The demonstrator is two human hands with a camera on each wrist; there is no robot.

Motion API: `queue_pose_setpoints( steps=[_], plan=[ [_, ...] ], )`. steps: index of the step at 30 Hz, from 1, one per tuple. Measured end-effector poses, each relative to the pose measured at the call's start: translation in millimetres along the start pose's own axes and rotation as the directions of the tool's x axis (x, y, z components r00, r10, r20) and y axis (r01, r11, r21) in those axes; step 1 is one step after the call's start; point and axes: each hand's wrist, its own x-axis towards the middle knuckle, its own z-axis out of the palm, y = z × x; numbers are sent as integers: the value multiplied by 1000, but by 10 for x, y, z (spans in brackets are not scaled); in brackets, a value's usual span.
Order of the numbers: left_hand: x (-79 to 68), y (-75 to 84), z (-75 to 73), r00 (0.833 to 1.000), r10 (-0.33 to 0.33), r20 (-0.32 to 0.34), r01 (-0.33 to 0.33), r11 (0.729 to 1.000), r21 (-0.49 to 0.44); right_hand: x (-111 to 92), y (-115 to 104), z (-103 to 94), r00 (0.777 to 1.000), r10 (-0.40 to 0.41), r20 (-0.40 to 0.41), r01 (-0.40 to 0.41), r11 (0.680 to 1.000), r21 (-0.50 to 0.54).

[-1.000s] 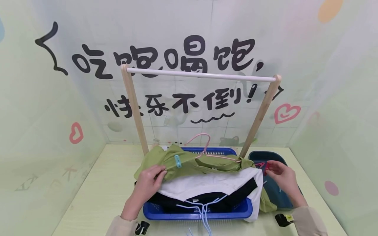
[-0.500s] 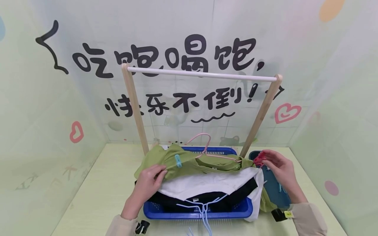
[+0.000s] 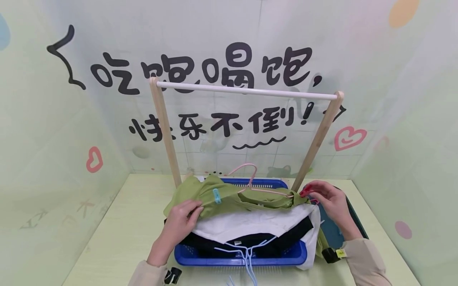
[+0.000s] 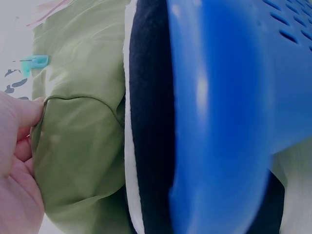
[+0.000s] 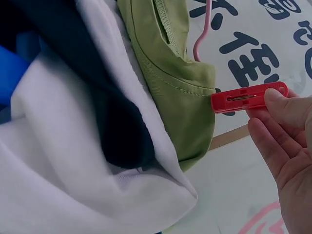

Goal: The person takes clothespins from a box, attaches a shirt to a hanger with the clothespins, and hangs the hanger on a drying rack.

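A green shirt (image 3: pixel 229 204) lies across the pile of clothes with a pink hanger (image 3: pixel 252 174) in its neck. On its left part sits a light blue clothespin (image 3: pixel 216 196). My left hand (image 3: pixel 181 219) pinches the shirt's left edge between thumb and fingers. My right hand (image 3: pixel 330 200) pinches a red clothespin (image 5: pixel 243 98) by one end. The clothespin's other end is right at the shirt's right shoulder edge, near the end of the hanger. In the left wrist view the fingertips of the left hand (image 4: pixel 17 141) are partly hidden behind the green fabric.
A blue basket (image 3: pixel 239 261) holds a white garment (image 3: pixel 243 226) and a black garment (image 3: pixel 279 244). Light blue hangers (image 3: pixel 247 254) lean over its front. A dark teal bin (image 3: pixel 332 232) stands right. Behind rises a wooden rack (image 3: pixel 166 135) with a white rod (image 3: pixel 247 91).
My right hand has lifted the red clothespin from over the teal bin and moved left to the shirt's right shoulder. My left hand keeps its grip on the shirt.
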Motion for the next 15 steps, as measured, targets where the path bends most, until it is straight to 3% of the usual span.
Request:
queue_pose_setpoints(
  steps=[9, 15],
  plan=[
    [-5, -1, 2, 1000, -1, -1, 1, 1000, -6, 29, 130, 16, 1000, -11, 27, 14, 995, -96],
    [-15, -2, 9, 1000, -4, 0, 4, 1000, 0, 20, 194, 20, 998, 8, 68, -2, 995, -96]
  ],
)
